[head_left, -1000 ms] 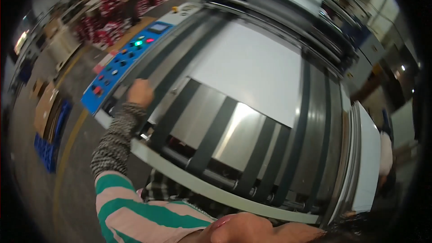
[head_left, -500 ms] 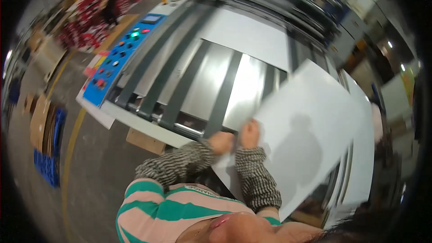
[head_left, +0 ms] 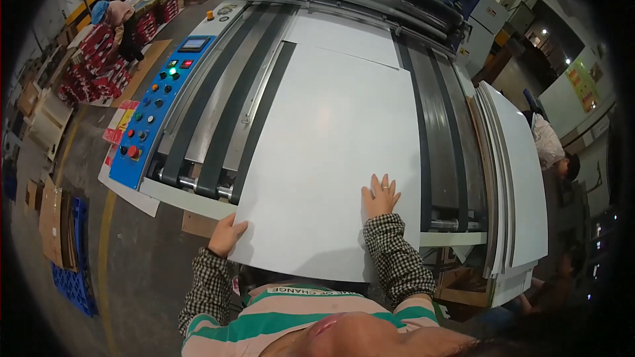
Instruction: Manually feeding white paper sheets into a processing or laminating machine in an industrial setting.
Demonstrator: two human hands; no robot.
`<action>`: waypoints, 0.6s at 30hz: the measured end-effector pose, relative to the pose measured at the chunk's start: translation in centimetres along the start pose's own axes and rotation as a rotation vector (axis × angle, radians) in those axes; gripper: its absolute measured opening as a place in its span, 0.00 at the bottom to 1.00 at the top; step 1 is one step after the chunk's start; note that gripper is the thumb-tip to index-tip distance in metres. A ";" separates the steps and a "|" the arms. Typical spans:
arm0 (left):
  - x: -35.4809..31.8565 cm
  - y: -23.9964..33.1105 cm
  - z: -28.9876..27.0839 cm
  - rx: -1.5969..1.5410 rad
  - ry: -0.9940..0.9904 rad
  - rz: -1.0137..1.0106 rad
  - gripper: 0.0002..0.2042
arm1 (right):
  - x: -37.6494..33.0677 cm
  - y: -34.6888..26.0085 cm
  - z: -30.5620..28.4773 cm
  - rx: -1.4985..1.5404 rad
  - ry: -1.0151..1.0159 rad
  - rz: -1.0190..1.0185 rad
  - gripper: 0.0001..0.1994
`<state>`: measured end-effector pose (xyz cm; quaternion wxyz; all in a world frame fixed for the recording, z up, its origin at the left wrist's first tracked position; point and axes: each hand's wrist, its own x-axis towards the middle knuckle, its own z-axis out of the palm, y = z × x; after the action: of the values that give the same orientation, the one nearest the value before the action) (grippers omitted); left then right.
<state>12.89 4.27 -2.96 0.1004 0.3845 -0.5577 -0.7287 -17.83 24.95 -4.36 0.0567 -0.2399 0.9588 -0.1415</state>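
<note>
The L grip (head_left: 227, 235) is clamped on the left edge of the white sheet (head_left: 331, 139), near its close corner, w/ the thumb on top, while the R grip (head_left: 380, 198) lies flat on the same sheet, its fingers spread apart. The white sheet is btwn both grips and extends fwd of them over the dark belts (head_left: 221, 122), up to a 2nd sheet (head_left: 344, 33) farther fwd. The blue control panel (head_left: 155, 106) is fwd-left of the L grip, and the sheet stack (head_left: 522, 178) stands to the right of the R grip.
</note>
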 end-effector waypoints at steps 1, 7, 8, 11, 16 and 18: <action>-0.5 0.1 -0.3 -0.050 0.005 -0.022 0.15 | 0.0 -0.4 0.3 -0.001 0.003 0.000 0.25; 0.5 1.3 -2.4 -0.048 0.040 -0.082 0.14 | 2.0 -2.1 1.1 -0.004 -0.057 -0.081 0.26; 1.5 1.7 -2.6 0.009 0.054 -0.050 0.13 | 3.2 -2.7 1.0 -0.009 -0.073 -0.079 0.27; 5.5 2.2 -3.8 0.161 0.115 -0.024 0.12 | 7.4 -3.4 0.4 0.002 -0.087 -0.098 0.27; 8.8 6.2 2.7 1.025 0.332 0.544 0.21 | 12.9 -2.3 1.0 0.096 0.014 -0.208 0.24; 10.0 6.6 7.4 1.119 0.147 0.678 0.25 | 15.4 1.5 1.9 0.231 0.255 -0.453 0.20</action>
<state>-0.81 1.61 -0.98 0.1474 0.2305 -0.9343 -0.2286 -31.68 18.44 -7.23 -0.0705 -0.4203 0.8575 -0.2882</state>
